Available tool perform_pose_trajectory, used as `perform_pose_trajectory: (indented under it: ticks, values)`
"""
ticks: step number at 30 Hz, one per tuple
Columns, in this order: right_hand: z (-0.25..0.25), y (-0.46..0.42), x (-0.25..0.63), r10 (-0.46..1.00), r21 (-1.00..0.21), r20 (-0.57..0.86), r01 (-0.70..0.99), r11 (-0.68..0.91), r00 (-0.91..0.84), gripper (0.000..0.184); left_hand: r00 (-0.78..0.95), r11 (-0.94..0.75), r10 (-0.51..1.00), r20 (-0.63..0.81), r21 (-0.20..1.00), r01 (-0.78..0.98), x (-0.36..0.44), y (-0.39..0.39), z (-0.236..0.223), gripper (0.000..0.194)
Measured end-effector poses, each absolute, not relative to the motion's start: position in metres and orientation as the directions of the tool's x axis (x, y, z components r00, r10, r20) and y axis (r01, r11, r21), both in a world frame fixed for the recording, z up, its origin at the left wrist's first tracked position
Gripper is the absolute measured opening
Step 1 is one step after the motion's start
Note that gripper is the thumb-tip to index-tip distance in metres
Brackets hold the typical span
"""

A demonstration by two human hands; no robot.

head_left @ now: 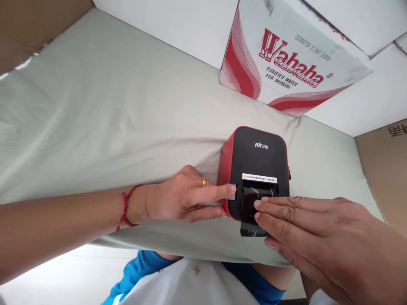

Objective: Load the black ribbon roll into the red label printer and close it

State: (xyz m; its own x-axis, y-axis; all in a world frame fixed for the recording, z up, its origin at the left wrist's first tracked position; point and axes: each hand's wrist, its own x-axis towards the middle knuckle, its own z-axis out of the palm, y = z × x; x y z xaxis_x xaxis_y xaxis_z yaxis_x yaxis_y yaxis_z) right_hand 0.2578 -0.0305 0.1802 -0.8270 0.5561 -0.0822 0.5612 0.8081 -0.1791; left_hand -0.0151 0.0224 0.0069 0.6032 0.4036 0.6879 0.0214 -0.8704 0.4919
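A small printer (259, 159) with a black top and red sides sits near the front edge of the cloth-covered surface. My left hand (182, 195) is at its left side, index finger stretched out onto a grey button (232, 192) and another finger low against the red side. Out of the front slot hangs a glossy black strip (251, 228), over the printer's front. My right hand (311, 228) comes from the right, its extended fingertips lying on that strip. Its thumb is mostly hidden. A white warning label (259, 178) is stuck above the slot.
Behind the printer stands a white and red carton of drinking water (286, 59). Brown cardboard (41, 25) is at the upper left, and another brown box (384, 165) at the right. A pale green cloth (95, 118) covers the surface, with wrinkles beside the printer.
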Motion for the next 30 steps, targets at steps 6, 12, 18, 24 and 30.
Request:
perform_pose_trajectory:
  ticks: [6,12,18,24,30]
  values:
    - [0.182,-0.028,0.246,0.575,-0.181,-0.024,0.569,0.802,-0.818,0.036,0.548,-0.867,0.422,0.722,0.499,0.01,-0.012,0.021,0.006,0.047]
    - [0.183,-0.028,0.246,0.588,-0.185,-0.074,0.591,0.785,-0.805,0.032,0.521,-0.861,0.433,0.735,0.509,-0.003,-0.011,0.022,0.008,0.038]
    - [0.187,-0.023,0.24,0.632,-0.197,-0.064,0.631,0.75,-0.772,0.037,0.588,-0.863,0.409,0.698,0.506,0.0,-0.013,0.025,0.005,0.042]
    - [0.154,0.014,0.234,0.861,-0.219,-0.004,0.84,0.496,-0.509,0.028,0.652,-0.896,0.378,0.657,0.436,0.08,-0.015,0.025,0.008,0.04]
    - [0.136,0.041,0.229,0.865,0.026,-0.377,0.929,0.368,-0.332,0.034,0.631,-0.925,0.346,0.694,0.363,0.108,-0.012,0.025,0.01,0.034]
